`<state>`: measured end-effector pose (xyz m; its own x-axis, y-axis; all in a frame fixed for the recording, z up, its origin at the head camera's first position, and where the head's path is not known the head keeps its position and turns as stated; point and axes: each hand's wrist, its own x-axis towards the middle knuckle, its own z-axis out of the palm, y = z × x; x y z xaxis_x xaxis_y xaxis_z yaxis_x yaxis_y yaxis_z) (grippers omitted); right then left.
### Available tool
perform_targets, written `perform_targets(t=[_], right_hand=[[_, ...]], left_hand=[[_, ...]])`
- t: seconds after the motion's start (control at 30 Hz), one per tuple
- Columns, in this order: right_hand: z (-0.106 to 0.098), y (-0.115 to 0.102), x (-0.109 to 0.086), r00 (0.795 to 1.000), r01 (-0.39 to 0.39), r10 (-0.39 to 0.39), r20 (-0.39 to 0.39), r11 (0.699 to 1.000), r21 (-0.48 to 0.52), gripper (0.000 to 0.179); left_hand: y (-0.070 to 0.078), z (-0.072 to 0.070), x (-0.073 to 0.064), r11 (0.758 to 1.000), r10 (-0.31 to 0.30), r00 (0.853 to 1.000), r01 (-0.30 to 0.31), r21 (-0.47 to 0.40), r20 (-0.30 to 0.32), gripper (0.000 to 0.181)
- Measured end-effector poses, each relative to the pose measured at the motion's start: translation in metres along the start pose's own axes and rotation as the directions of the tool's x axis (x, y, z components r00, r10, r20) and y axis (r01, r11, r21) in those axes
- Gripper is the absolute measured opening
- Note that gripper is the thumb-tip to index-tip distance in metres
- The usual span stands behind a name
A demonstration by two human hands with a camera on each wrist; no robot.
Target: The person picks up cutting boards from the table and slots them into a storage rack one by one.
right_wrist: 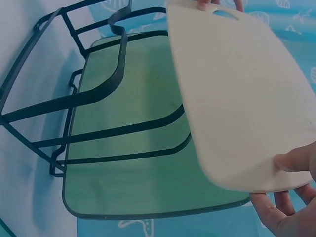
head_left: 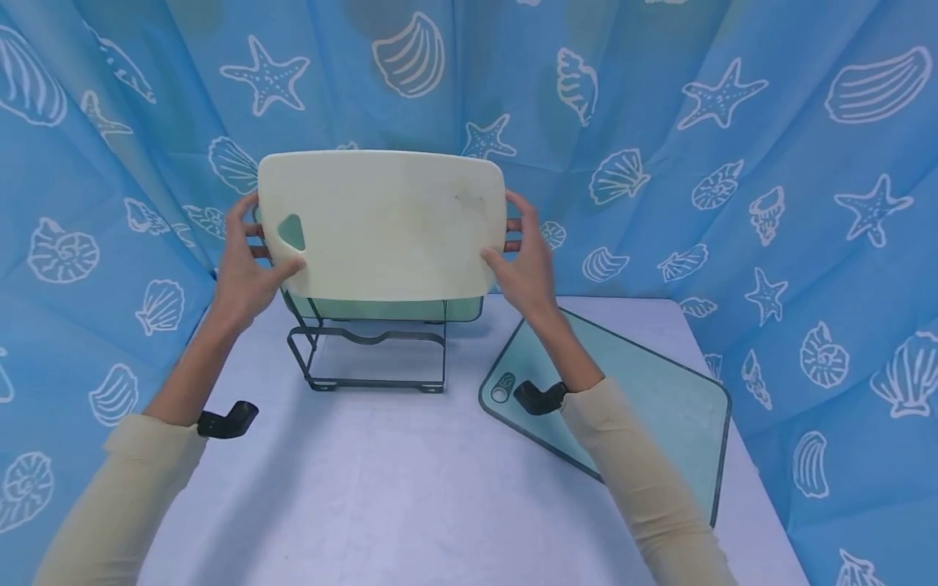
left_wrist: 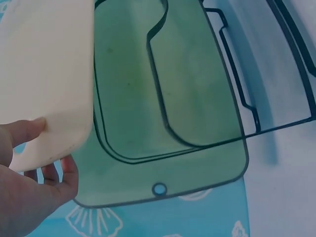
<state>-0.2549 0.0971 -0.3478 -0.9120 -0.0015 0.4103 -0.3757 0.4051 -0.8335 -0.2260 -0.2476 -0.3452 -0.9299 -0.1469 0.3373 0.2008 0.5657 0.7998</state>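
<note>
Hands clamp the white board (head_left: 388,228) from its two short ends, the left hand (head_left: 245,273) and the right hand (head_left: 531,273) each with a thumb flat on the near face and fingers curled behind. The board is held up over the rack (head_left: 377,383), broad face toward the head camera; whether it touches any bar, I cannot tell. It is smooth and matte, plastic-looking, a rectangle with rounded corners and gently bowed edges, faintly smudged brown toward the right end. A rounded triangular hole (head_left: 291,232) pierces the left end, just above the left thumb.

Behind it, a green board (right_wrist: 143,185) stands in the rack, its flat face framed by a thin dark rim and its corners rounded. The rack is made of slim black bars, bent in soft curves, one dipping in the middle.

To the right, under the right forearm, a teal board (head_left: 659,399) lies flat on the pale, smooth surface (head_left: 381,480), dark-edged, with a round ring (head_left: 501,395) near one corner. Beige cloth sleeves (head_left: 124,488) cover the forearms. Around the surface hangs a blue curtain (head_left: 645,49), softly folded, printed with white shells and starfish.
</note>
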Motion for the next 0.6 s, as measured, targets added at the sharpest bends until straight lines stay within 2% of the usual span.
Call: perform_targets(t=[0.23, 0.4, 0.6], right_hand=[[0.008, -0.002, 0.009, 1.000, 0.008, -0.008, -0.003, 1.000, 0.013, 0.075], [0.013, -0.005, 0.014, 1.000, 0.031, -0.031, 0.000, 0.999, 0.022, 0.074], [0.017, -0.006, 0.018, 0.999, 0.046, -0.046, -0.012, 0.998, 0.037, 0.074]], left_hand=[[-0.001, -0.011, 0.013, 1.000, 0.027, 1.000, -0.027, 0.008, 0.005, 0.089], [0.000, -0.019, 0.021, 1.000, 0.013, 1.000, -0.013, 0.006, 0.020, 0.090], [-0.001, -0.020, 0.028, 1.000, -0.004, 1.000, 0.004, -0.003, 0.024, 0.091]])
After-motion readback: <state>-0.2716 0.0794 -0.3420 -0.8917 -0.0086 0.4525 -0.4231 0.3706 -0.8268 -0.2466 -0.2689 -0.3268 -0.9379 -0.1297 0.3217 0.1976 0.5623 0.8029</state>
